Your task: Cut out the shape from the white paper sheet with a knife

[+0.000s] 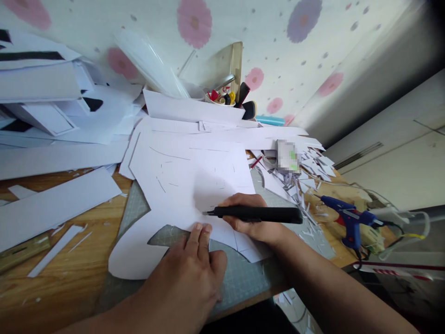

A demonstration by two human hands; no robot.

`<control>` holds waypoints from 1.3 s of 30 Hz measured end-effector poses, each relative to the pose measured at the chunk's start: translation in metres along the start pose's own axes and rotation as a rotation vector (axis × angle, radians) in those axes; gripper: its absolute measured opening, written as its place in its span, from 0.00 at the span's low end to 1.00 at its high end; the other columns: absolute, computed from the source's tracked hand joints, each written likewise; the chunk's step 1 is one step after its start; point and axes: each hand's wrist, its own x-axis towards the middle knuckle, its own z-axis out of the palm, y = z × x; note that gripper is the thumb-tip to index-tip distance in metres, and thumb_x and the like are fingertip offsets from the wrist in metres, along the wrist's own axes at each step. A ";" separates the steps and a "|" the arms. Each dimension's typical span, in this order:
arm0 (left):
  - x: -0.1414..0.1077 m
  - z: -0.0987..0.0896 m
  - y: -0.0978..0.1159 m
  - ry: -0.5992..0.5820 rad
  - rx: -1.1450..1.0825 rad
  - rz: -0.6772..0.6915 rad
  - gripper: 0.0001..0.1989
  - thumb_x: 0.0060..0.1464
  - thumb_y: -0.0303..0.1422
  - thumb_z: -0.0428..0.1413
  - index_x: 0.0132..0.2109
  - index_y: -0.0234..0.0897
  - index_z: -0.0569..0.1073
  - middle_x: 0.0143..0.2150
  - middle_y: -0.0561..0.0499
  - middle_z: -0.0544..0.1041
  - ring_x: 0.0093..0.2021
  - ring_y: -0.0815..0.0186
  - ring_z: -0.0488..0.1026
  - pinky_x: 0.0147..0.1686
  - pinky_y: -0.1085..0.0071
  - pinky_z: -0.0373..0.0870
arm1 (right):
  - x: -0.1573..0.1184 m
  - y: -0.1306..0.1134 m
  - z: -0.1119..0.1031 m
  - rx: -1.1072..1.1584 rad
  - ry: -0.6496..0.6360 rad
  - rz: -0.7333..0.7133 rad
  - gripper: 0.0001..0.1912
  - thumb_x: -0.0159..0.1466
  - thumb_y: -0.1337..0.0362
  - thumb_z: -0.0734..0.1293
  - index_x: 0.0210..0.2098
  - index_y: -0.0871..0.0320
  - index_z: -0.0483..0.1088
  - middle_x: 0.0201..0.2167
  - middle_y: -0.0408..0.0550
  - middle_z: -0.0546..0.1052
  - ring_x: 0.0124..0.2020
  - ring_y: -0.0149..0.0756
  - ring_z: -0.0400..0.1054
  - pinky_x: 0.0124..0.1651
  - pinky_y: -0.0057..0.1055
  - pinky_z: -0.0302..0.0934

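A large white sheet (174, 185) with short dark marks and curved cut edges lies on a green-grey cutting mat (243, 283). My right hand (253, 215) is closed round a black cutter (264, 214), whose metal tip points left and meets or hovers just over the sheet. Below and left of that tip, my left hand (191, 264) rests palm down, its fingertips on the sheet's lower edge beside a curved cut-out. Its fingers are stretched out and hold nothing.
A blue glue gun (347, 215) lies at the right, its cable beside it. White scraps (313, 167) are heaped behind my right hand. Board pieces (45, 83) are stacked at the left. A tool cup (222, 98) stands at the back by the flowered wall.
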 end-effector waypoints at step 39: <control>-0.005 0.005 -0.003 0.118 0.005 0.026 0.20 0.42 0.45 0.66 0.32 0.33 0.73 0.54 0.21 0.71 0.55 0.37 0.71 0.45 0.50 0.75 | -0.014 0.015 -0.048 -0.072 -0.101 0.075 0.05 0.54 0.66 0.72 0.30 0.61 0.74 0.25 0.45 0.78 0.25 0.29 0.69 0.26 0.23 0.63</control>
